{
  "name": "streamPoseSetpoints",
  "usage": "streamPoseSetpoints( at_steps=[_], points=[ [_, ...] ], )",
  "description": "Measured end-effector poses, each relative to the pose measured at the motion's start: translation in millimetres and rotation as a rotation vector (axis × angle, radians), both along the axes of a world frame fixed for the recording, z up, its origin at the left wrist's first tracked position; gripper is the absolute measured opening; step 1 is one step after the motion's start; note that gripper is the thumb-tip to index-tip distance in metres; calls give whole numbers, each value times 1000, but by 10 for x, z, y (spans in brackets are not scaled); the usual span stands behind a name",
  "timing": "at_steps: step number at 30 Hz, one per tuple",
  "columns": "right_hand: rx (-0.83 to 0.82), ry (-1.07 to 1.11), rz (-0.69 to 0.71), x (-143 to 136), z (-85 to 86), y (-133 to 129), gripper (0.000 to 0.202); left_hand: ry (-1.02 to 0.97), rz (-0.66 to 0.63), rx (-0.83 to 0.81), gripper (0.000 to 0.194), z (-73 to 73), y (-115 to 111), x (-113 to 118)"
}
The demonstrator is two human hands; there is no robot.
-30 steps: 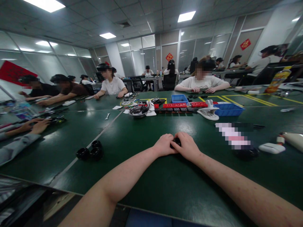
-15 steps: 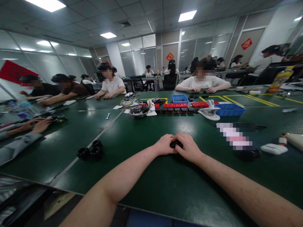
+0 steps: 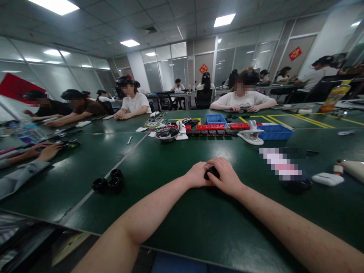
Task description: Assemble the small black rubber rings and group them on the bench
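Both my hands are closed around a small glossy black round piece (image 3: 212,173), held low over the green table in front of me. My left hand (image 3: 197,174) grips it from the left, fingers wrapped about its far side. From the right, my right hand (image 3: 226,176) curls over the same piece, with the thumb on its near side. Much of the piece is hidden by my fingers, so its exact kind cannot be made out. To the left stand three glossy black cup-shaped pieces (image 3: 115,184), grouped close together.
A red and black power strip (image 3: 210,127), blue bins (image 3: 276,132) and a white clip (image 3: 251,133) lie across the table (image 3: 159,182). A wrench (image 3: 129,140) is at left. A white case (image 3: 327,179) lies right. A co-worker's hands (image 3: 48,151) work at far left.
My fingers have shifted slightly on the black piece, and a bit more of it shows between my hands. Across the table at left, a co-worker's hands have drawn together.
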State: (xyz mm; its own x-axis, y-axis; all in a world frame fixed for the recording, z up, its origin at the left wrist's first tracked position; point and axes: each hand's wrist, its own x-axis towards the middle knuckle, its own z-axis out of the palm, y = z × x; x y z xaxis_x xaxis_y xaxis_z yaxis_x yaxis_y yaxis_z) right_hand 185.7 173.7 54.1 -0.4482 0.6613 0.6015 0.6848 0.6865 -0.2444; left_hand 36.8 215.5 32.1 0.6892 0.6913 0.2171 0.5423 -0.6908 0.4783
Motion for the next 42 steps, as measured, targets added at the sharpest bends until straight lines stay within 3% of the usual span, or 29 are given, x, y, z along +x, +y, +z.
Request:
streamPoseSetpoints(
  at_steps=[6, 14, 23, 31, 37, 39, 42],
  points=[
    [-19, -22, -94, 3, -44, 35, 25, 69, 68, 147, 52, -8, -32, 21],
    [-66, -69, -200, 24, -101, 88, 35, 120, 169, 227, 44, 12, -70, 35],
    [-98, -79, -224, 16, -103, 93, 21, 146, 181, 223, 36, 8, -74, 62],
    [-105, -65, -65, 25, -6, 48, 14, 109, 71, 173, 32, 24, -3, -19],
    [-82, -30, 83, 25, 12, -13, 30, 78, -3, 128, 33, 30, 22, -65],
    [-57, 15, 25, 41, -16, 12, 37, 76, -17, 119, 32, 31, 20, -65],
    [-26, 92, -190, 129, -62, 143, 41, 74, -12, 109, 37, 37, 13, -64]
  ],
)
